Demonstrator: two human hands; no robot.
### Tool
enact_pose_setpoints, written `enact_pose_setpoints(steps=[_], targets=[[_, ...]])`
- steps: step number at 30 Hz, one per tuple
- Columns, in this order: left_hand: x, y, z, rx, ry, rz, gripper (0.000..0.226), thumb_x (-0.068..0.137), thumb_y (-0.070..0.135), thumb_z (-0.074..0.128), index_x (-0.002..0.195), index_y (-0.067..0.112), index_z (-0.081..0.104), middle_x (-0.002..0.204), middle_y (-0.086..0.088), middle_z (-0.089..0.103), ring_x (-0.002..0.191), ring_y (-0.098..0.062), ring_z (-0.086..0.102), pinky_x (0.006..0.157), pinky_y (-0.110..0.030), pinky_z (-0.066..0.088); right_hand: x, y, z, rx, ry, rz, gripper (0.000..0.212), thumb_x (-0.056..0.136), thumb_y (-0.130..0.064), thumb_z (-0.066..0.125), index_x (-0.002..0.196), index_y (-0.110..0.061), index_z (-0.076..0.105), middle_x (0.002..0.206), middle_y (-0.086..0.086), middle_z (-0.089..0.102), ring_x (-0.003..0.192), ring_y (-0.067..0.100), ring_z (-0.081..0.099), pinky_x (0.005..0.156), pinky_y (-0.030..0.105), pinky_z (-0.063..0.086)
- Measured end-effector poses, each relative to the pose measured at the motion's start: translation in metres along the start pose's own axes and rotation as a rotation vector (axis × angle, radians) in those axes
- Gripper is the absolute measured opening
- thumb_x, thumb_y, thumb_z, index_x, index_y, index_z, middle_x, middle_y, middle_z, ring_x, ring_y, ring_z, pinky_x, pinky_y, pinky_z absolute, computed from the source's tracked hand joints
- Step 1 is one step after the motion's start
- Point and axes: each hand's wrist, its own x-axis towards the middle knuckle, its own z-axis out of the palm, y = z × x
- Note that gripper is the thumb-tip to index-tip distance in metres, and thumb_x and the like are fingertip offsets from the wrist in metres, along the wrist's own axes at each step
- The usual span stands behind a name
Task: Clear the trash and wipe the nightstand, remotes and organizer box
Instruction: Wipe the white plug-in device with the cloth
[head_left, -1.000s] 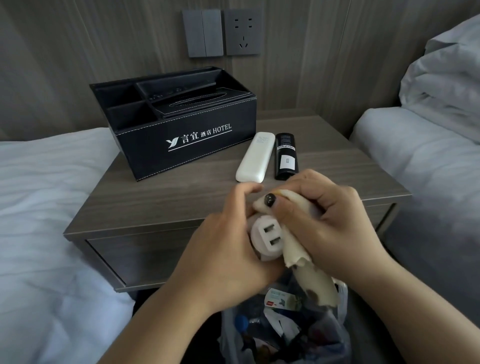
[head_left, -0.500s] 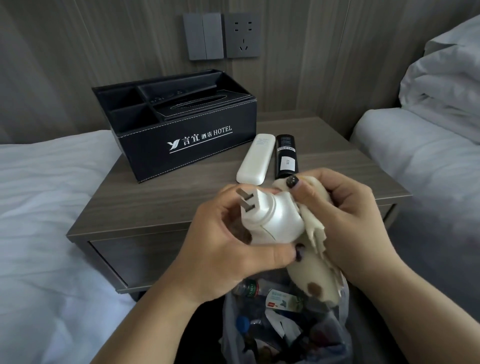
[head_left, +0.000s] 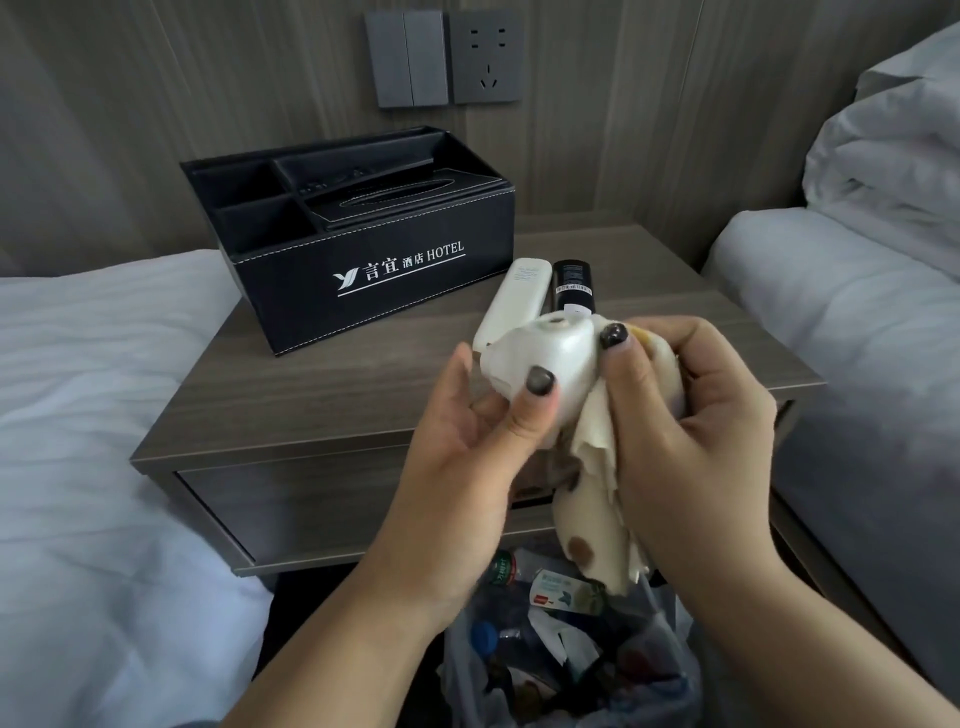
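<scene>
Holding a smooth, pearly white plug adapter (head_left: 540, 358) in my left hand (head_left: 467, 441), I have my thumb curled over its rounded body; its prongs are turned away, out of sight. My right hand (head_left: 691, 421) has a tight grip on a crumpled cream cloth (head_left: 597, 467), pressed against the adapter's side, and the cloth's ragged tail hangs down with a brown stain near its end. Beyond my knuckles, on the wood-grain table (head_left: 322, 395), lie a white remote (head_left: 514, 301) and a black remote (head_left: 571, 283) side by side; the black one's label is too small to read, and both have near ends hidden by the adapter. Left of them stands the black leather-look organizer box (head_left: 374, 291) with pale stitching, printed "言宜 酒店 HOTEL" beside a leaf-like logo. Below my wrists a clear trash bag (head_left: 665, 670) holds bottles and wrappers, hard to make out. White beds (head_left: 93, 415) flank the table.
</scene>
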Motion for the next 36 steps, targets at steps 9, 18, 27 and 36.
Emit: enact_pose_setpoints(steps=[9,18,27,36], targets=[[-0.002,0.000,-0.002,-0.116,0.023,-0.093,0.059,0.080,0.067,0.055,0.110,0.018,0.070,0.107,-0.014,0.070,0.098,-0.025,0.067,0.085,-0.040,0.051,-0.009,-0.011,0.006,-0.037,-0.142,-0.172,0.006,0.086,-0.014,0.064,0.083,-0.018,0.067,0.080,-0.005,0.063,0.076,0.008,0.062,0.065,0.009,0.043],[0.003,0.002,-0.001,0.079,0.217,-0.063,0.085,0.060,0.060,0.068,0.130,0.013,0.051,0.123,-0.022,0.059,0.117,-0.040,0.057,0.102,-0.064,0.041,-0.006,-0.005,0.009,-0.031,-0.168,-0.003,0.011,0.090,-0.016,0.060,0.083,-0.022,0.067,0.080,-0.004,0.066,0.074,0.008,0.063,0.064,0.018,0.048],[-0.005,0.009,0.000,0.417,0.189,0.216,0.051,0.069,0.057,0.068,0.093,0.019,0.045,0.078,0.024,0.066,0.065,0.008,0.062,0.053,-0.006,0.044,-0.001,-0.003,0.012,-0.104,-0.128,-0.133,0.009,0.088,-0.018,0.059,0.086,-0.024,0.066,0.085,-0.006,0.064,0.081,0.007,0.062,0.068,0.014,0.048],[-0.003,0.015,-0.005,0.038,0.240,-0.021,0.075,0.066,0.071,0.048,0.091,0.002,0.061,0.088,-0.029,0.063,0.077,-0.030,0.059,0.069,-0.043,0.044,-0.017,-0.003,0.017,-0.177,-0.067,-0.365,0.007,0.089,-0.004,0.059,0.091,-0.006,0.065,0.087,0.000,0.056,0.082,-0.002,0.052,0.073,0.007,0.038]])
